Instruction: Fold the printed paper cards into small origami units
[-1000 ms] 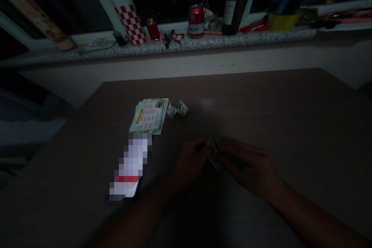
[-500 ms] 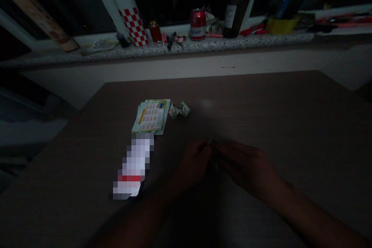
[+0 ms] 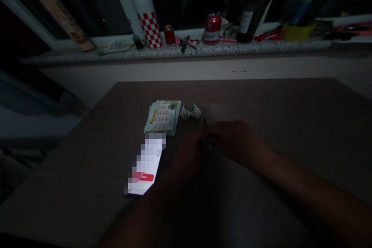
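Observation:
Between my two hands is a small folded piece of paper [image 3: 204, 122], dark and mostly covered by fingers. My left hand [image 3: 190, 149] pinches it from the left, while my right hand [image 3: 236, 137] grips it from the other side; motion and shadow blur the fingertips. Just beyond lie small folded paper pieces [image 3: 190, 112], with printed faces and pointed corners. To their left rests a stack of printed paper sheets [image 3: 163, 118]. A phone [image 3: 152, 164] with a lit screen lies below the stack, beside my left forearm.
The dim wooden table [image 3: 290, 108] reaches a wall under a stone windowsill [image 3: 194, 49]. On the sill stand a red-and-white checked bottle [image 3: 149, 23], a small jar [image 3: 169, 35], a red can [image 3: 212, 29], a dark bottle [image 3: 246, 23] and a yellow container [image 3: 298, 31].
The view has shifted, so the table items appear farther right. Both hands have moved up toward the folded pieces with the paper still between them. My right hand looks more blurred.

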The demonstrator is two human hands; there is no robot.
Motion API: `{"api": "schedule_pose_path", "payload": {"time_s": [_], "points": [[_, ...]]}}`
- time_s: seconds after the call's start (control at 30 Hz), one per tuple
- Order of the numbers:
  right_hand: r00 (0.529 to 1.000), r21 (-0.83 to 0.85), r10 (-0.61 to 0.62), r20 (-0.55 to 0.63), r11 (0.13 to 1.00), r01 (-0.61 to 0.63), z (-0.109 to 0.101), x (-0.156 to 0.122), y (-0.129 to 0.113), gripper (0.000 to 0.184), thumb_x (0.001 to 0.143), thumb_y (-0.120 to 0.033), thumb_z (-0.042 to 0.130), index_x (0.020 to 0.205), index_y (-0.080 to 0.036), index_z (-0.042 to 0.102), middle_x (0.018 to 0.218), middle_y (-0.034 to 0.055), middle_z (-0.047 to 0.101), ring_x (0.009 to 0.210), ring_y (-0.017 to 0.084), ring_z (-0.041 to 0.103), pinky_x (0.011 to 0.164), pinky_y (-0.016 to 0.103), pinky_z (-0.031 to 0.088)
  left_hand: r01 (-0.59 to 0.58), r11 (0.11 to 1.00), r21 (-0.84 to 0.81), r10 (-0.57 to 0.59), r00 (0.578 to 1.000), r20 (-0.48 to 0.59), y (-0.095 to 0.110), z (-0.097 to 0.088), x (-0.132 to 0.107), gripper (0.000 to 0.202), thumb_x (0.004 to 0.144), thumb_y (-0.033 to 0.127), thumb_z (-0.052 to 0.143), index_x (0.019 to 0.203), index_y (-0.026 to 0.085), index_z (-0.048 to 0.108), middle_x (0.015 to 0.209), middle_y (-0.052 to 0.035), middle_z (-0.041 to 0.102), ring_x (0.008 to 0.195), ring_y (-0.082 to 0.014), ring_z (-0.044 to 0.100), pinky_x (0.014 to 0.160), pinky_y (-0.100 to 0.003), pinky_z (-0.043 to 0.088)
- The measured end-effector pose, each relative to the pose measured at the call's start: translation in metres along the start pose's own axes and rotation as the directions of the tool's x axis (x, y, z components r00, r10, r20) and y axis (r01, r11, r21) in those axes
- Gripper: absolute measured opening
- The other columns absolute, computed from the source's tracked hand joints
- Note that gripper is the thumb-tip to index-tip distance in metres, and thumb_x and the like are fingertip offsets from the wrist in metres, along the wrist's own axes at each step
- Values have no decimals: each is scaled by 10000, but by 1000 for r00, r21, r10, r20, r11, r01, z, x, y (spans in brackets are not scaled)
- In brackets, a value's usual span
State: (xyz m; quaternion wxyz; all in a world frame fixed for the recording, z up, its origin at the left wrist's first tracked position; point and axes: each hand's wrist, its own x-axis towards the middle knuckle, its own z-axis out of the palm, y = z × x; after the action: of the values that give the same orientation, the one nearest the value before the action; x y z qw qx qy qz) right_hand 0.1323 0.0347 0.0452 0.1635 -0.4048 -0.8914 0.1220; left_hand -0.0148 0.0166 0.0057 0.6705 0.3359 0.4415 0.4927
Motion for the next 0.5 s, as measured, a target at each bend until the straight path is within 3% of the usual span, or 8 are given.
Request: {"api": "schedule_pose_path", "payload": {"time_s": [0.1,0.17,0.23,0.37,0.5], "points": [[999,27,50,-10,998,-50,-2,30,4,158,849,-232,590,818,-180,736,738,34,723,641,154,642,573,229,374,-15,999,-49,13,999,-36,13,-6,2,157,724,283,583,816,159,614,833,-41,644,713,-168,622,616,-283,500],[997,39,74,11,996,-74,-1,51,9,170,844,-206,579,865,-172,745,771,30,736,660,143,646,575,217,374,-29,1000,8,30,992,-126,20,-12,5,242,727,299,596,929,165,604,946,-68,654,782,-205,653,605,-302,517],[997,30,66,32,997,-67,0,72,14,183,843,-212,582,900,-163,748,758,23,732,656,133,637,565,210,367,-67,991,114,94,963,-254,27,-20,8,335,714,285,608,1026,168,574,1031,-96,643,887,-241,650,592,-296,515],[990,-27,82,111,997,-79,6,111,21,156,816,-217,620,823,-132,751,699,19,705,660,134,621,546,211,359,-145,967,209,220,891,-398,42,-38,14,484,656,241,675,1107,184,506,1153,-103,604,993,-234,611,610,-256,492],[968,-96,106,227,992,-87,13,135,22,185,866,-260,620,924,-106,704,858,43,699,780,167,648,678,258,480,-237,897,373,395,808,-437,59,-52,15,455,660,291,675,1074,174,527,1163,-104,612,951,-215,630,674,-275,497]]}}
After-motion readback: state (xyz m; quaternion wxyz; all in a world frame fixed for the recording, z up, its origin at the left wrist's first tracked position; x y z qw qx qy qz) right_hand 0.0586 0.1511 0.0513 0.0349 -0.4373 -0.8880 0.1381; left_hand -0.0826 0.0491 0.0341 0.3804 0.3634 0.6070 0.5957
